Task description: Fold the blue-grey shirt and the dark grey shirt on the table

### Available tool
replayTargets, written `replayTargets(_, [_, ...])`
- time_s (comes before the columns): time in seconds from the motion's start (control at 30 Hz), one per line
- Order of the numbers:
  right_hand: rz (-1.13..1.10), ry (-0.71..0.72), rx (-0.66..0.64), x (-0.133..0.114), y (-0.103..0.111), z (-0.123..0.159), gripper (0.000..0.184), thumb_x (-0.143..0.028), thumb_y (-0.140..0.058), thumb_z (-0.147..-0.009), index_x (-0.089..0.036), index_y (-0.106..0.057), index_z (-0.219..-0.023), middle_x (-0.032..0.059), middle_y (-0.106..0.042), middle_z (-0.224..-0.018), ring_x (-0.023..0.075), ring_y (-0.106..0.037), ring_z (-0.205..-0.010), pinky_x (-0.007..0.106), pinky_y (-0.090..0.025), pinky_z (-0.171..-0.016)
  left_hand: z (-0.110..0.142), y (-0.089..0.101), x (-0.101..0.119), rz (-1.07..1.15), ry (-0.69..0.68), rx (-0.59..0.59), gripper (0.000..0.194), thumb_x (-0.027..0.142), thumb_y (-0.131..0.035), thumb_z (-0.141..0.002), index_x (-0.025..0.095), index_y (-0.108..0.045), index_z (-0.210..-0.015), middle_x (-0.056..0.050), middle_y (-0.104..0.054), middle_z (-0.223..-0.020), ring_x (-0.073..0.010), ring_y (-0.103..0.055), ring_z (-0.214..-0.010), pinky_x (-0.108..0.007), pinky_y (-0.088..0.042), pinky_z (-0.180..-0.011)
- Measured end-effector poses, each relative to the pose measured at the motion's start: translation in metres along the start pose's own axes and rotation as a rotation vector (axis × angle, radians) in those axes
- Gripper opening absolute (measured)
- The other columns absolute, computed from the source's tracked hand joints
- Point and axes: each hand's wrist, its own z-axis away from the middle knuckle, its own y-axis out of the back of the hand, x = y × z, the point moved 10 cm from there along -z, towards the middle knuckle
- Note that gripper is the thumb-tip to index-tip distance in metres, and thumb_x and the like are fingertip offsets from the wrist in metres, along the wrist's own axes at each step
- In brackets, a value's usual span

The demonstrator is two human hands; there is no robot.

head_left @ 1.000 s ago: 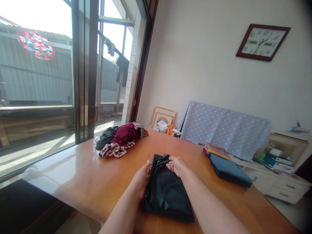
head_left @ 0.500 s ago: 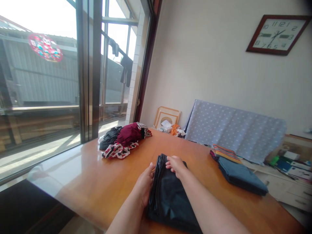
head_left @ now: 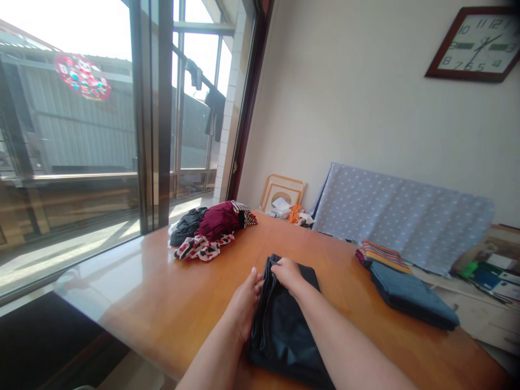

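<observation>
A folded black garment (head_left: 284, 336), smooth and slightly shiny, lies on the wooden table (head_left: 162, 314) directly in front of me. Layered folds run along its left side. My left hand (head_left: 247, 303) is upright against that left edge, thumb raised apart from the fingers, which are partly hidden by the cloth. On the upper left folds, my right hand (head_left: 287, 275) has its fingers closed on the fabric, thumb and fingertips pinching the layered edge.
A loose heap of clothes (head_left: 215, 225), maroon, dark grey and patterned, lies at the table's far left. Folded dark blue clothing (head_left: 412, 295) and striped cloth (head_left: 384, 254) are on the right. Beyond stands something draped with a spotted blue-grey cloth (head_left: 398, 211). Windows (head_left: 73, 135) border the left.
My right hand has gone from loosely curled fingers over the garment to a pinch on its layered left edge. My left hand stays at the side. The view has shifted slightly.
</observation>
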Motion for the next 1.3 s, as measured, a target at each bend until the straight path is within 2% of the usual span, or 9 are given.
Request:
replayTargets(0.13, [-0.084, 0.001, 0.009, -0.002, -0.002, -0.001, 0.012, -0.027, -0.058, -0.072, -0.018, -0.064, -0.071, -0.0007, -0.063, -0.059, 0.012, -0.056, -0.054, 0.02, -0.032, -0.048, -0.003, 0.003, 0.002, -0.029, -0.022, 0.015, 0.061, 0.065, -0.053, -0.089, 0.016, -0.052, -0.126, -0.011, -0.07, -0.11, -0.0247, -0.07, -0.092, -0.034, -0.055, -0.077])
replayTargets(0.43, [-0.196, -0.025, -0.147, -0.005, -0.011, 0.011, 0.032, -0.036, -0.042, -0.088, -0.016, -0.067, -0.086, 0.0046, -0.067, -0.072, 0.0127, -0.059, -0.051, 0.022, -0.04, -0.046, -0.007, 0.007, 0.002, -0.069, -0.022, 0.027, 0.066, 0.069, -0.047, -0.09, 0.015, -0.051, -0.128, -0.013, -0.069, -0.114, -0.026, -0.068, -0.096, -0.035, -0.054, -0.079])
replayTargets(0.63, [-0.191, 0.139, -0.218, -0.02, -0.006, 0.029, 0.015, -0.024, -0.061, -0.077, -0.017, -0.071, -0.084, 0.0019, -0.071, -0.078, 0.0154, -0.063, -0.072, 0.022, -0.046, -0.065, -0.003, 0.005, 0.003, -0.082, -0.01, 0.044, 0.065, 0.07, -0.043, -0.09, 0.016, -0.052, -0.125, -0.011, -0.07, -0.101, -0.0245, -0.068, -0.084, -0.036, -0.054, -0.074])
replayTargets(0.73, [-0.197, 0.182, -0.216, -0.026, 0.001, 0.042, 0.022, -0.023, -0.061, -0.077, -0.017, -0.072, -0.096, 0.0027, -0.072, -0.085, 0.016, -0.063, -0.077, 0.024, -0.046, -0.07, -0.005, 0.006, 0.003, -0.081, -0.016, 0.039, 0.065, 0.071, -0.041, -0.09, 0.016, -0.052, -0.125, -0.01, -0.069, -0.1, -0.0225, -0.067, -0.082, -0.034, -0.054, -0.074])
replayTargets(0.87, [-0.176, 0.284, -0.191, -0.043, 0.022, 0.079, 0.018, -0.027, -0.057, -0.082, -0.017, -0.07, -0.09, 0.0012, -0.07, -0.08, 0.0144, -0.06, -0.072, 0.024, -0.044, -0.067, -0.005, 0.006, 0.003, -0.103, -0.017, 0.03, 0.068, 0.073, -0.04, -0.09, 0.017, -0.051, -0.127, -0.011, -0.069, -0.107, -0.0235, -0.067, -0.087, -0.035, -0.055, -0.077])
replayTargets(0.97, [-0.152, 0.423, -0.267, -0.064, 0.03, 0.125, 0.016, -0.026, -0.055, -0.085, -0.018, -0.068, -0.081, -0.0011, -0.066, -0.073, 0.013, -0.056, -0.068, 0.022, -0.042, -0.064, -0.001, 0.003, 0.004, -0.112, -0.03, 0.022, 0.068, 0.071, -0.038, -0.091, 0.016, -0.051, -0.128, -0.013, -0.067, -0.113, -0.0254, -0.067, -0.096, -0.036, -0.054, -0.082])
replayTargets(1.13, [-0.087, 0.473, -0.374, -0.068, 0.036, 0.19, 0.008, -0.026, -0.062, -0.081, -0.02, -0.068, -0.083, -0.0019, -0.063, -0.075, 0.0124, -0.055, -0.067, 0.022, -0.041, -0.062, 0.005, 0.0, 0.007, -0.089, -0.047, 0.042, 0.065, 0.069, -0.041, -0.091, 0.016, -0.051, -0.127, -0.014, -0.067, -0.116, -0.0261, -0.065, -0.103, -0.036, -0.054, -0.086])
replayTargets(1.23, [0.011, 0.535, -0.323, -0.064, 0.04, 0.208, 0.017, -0.024, -0.071, -0.072, -0.023, -0.068, -0.089, -0.0019, -0.063, -0.084, 0.0131, -0.056, -0.073, 0.023, -0.043, -0.068, 0.007, -0.004, 0.007, -0.103, -0.05, 0.006, 0.067, 0.071, -0.041, -0.09, 0.016, -0.053, -0.126, -0.014, -0.066, -0.118, -0.0266, -0.065, -0.105, -0.036, -0.054, -0.087])
replayTargets(1.3, [0.042, 0.547, -0.262, -0.06, 0.043, 0.209, 0.011, -0.02, -0.067, -0.073, -0.023, -0.067, -0.083, -0.0021, -0.062, -0.083, 0.0129, -0.055, -0.073, 0.023, -0.042, -0.069, 0.008, -0.006, 0.006, -0.116, -0.056, -0.014, 0.068, 0.071, -0.04, -0.09, 0.016, -0.054, -0.127, -0.014, -0.066, -0.12, -0.0268, -0.065, -0.107, -0.037, -0.054, -0.087])
